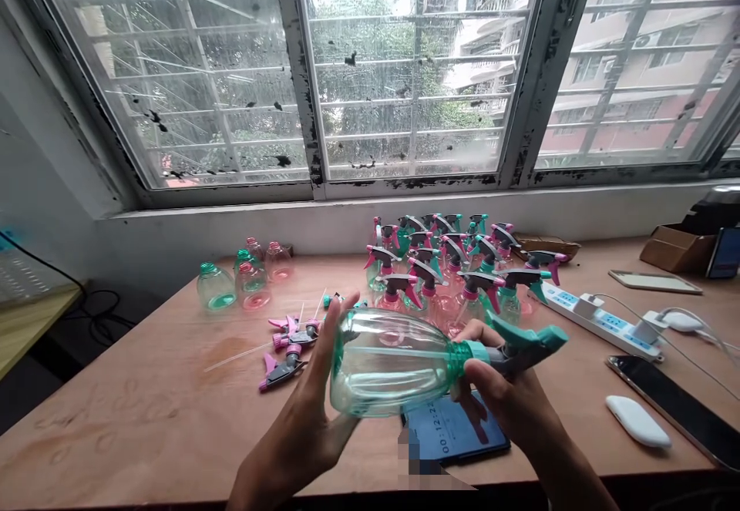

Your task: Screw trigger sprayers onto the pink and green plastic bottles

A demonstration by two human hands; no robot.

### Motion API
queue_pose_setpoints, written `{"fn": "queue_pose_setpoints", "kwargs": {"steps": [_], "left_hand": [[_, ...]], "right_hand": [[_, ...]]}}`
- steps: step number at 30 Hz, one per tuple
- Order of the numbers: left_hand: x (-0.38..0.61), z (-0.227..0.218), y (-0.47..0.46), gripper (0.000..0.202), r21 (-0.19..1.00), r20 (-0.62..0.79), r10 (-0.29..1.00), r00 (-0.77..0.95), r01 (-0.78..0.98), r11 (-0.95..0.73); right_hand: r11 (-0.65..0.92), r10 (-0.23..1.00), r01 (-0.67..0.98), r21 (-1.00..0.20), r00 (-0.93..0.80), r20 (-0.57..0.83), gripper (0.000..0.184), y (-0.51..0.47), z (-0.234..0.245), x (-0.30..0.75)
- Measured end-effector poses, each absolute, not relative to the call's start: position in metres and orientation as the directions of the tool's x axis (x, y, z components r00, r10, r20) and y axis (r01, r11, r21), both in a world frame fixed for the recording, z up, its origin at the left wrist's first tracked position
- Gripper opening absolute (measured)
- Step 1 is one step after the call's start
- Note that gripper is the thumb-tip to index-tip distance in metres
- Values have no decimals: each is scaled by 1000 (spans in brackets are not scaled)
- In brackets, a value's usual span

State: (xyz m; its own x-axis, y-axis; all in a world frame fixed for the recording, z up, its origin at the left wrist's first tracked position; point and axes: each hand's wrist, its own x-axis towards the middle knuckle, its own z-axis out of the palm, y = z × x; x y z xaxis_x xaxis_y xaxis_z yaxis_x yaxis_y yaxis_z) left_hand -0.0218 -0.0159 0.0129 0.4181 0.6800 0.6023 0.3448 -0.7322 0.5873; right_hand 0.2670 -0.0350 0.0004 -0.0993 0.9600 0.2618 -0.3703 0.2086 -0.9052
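Observation:
A clear green spray bottle [393, 376] lies sideways in the air between my hands, its base to the left. My left hand [309, 422] cups the base, thumb and fingers on either side. At the neck, my right hand [506, 399] pinches the collar of the grey and teal trigger head [526, 349]. A dip tube runs inside the bottle. Loose pink and grey trigger heads [286, 364] lie on the table beyond my left hand. Behind the held bottle stand several spray bottles [454, 264] with pink or teal triggers fitted.
Several headless bottles [216, 287], green and pink, stand at the back left of the table [144, 411]. A phone with a timer [451, 430] lies below my hands. To the right are a power strip [601, 322] with cables, a white mouse-shaped object [639, 421] and a dark phone [676, 403].

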Motion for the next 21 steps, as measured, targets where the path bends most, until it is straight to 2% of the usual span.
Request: {"fn": "queue_pose_setpoints", "kwargs": {"steps": [3,7,11,18,21], "left_hand": [[-24,15,-20,132,637,519,732,442,370,-676],[-23,19,-23,121,663,524,738,426,340,-667],[-19,15,-22,108,603,618,661,425,283,-746],[-21,17,-22,125,625,577,699,423,321,-711],[-19,18,-20,116,605,591,684,427,327,-726]], "right_hand": [[224,952,-354,-908,-121,282,49,-37,5,267],[242,957,-360,-901,-66,284,50,-41,8,263],[237,963,-367,-900,-32,266,53,-39,5,261],[245,962,-323,-914,-38,271,54,-43,11,263],[239,964,-322,-916,-36,264,56,-42,11,263]]}}
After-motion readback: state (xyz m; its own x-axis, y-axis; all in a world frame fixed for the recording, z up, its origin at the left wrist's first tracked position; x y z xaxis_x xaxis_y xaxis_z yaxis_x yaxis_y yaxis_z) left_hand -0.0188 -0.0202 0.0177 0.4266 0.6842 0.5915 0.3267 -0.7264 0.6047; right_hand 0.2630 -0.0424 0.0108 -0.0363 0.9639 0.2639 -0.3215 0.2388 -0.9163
